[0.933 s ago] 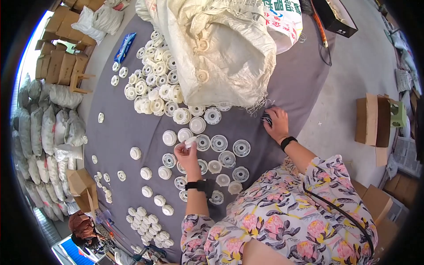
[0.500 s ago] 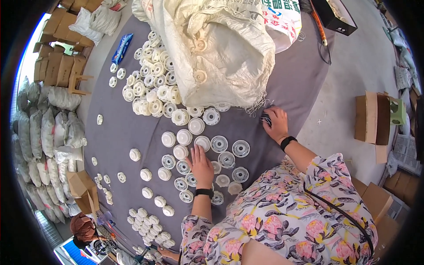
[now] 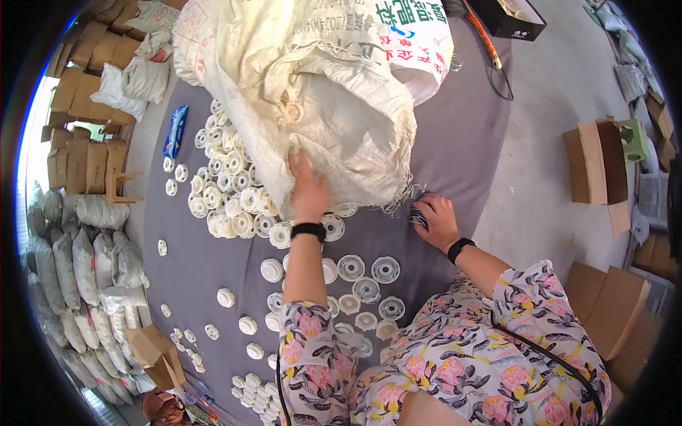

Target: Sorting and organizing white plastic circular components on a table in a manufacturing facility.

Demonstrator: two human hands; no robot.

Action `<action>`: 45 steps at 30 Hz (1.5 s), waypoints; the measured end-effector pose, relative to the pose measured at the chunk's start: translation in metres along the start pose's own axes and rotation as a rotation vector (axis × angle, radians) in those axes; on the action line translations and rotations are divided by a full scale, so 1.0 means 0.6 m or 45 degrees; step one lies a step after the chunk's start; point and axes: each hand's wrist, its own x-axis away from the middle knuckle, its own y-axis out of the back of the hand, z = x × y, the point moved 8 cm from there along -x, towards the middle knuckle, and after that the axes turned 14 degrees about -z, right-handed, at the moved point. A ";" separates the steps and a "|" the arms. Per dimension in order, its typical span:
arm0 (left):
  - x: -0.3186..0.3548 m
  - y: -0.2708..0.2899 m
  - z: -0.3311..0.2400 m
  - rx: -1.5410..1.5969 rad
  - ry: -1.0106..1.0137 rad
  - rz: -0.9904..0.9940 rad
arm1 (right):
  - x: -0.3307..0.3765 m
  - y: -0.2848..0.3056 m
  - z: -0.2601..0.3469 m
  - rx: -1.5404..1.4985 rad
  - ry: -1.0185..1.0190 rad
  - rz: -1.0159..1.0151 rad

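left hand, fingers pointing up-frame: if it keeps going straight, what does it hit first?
The white woven sack. The left hand already lies at its lower edge, fingers pointing into the bag's folds; whether it touches or is just under the cloth is unclear.

Big white woven sack (image 3: 320, 92) lies right at the left hand (image 3: 309, 190), its open edge touching the fingers; printed label patch in green, blue and red (image 3: 415, 28) sits on its far top corner. Blue flat packet (image 3: 175, 130) well left of the left hand. Open brown cardboard boxes (image 3: 595, 162) right of the right hand (image 3: 433, 221), black box (image 3: 508, 15) far beyond it, stacked brown cartons (image 3: 78, 106) far left.
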 end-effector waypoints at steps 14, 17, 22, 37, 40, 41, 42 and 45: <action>0.352 0.189 0.126 0.684 0.797 -0.193 | 0.004 -0.015 -0.012 0.079 -0.035 -0.001; 0.471 0.202 0.146 0.818 1.073 -0.189 | 0.007 -0.020 -0.010 0.083 0.013 -0.027; 0.542 0.179 0.154 0.701 1.009 -0.198 | 0.010 -0.020 -0.002 0.092 0.023 -0.055; 0.512 0.264 0.181 0.031 0.800 -0.536 | 0.011 -0.017 -0.006 0.103 0.025 -0.067; 0.508 0.266 0.157 -0.221 0.490 -0.490 | 0.011 -0.017 -0.005 0.107 0.021 -0.060; 0.507 0.258 0.145 -0.259 0.359 -0.420 | 0.011 -0.017 -0.005 0.108 0.020 -0.058; 0.509 0.255 0.144 -0.259 0.361 -0.418 | 0.011 -0.018 -0.005 0.105 0.015 -0.054; 0.506 0.255 0.131 -0.332 0.268 -0.428 | 0.010 -0.019 -0.006 0.097 0.009 -0.051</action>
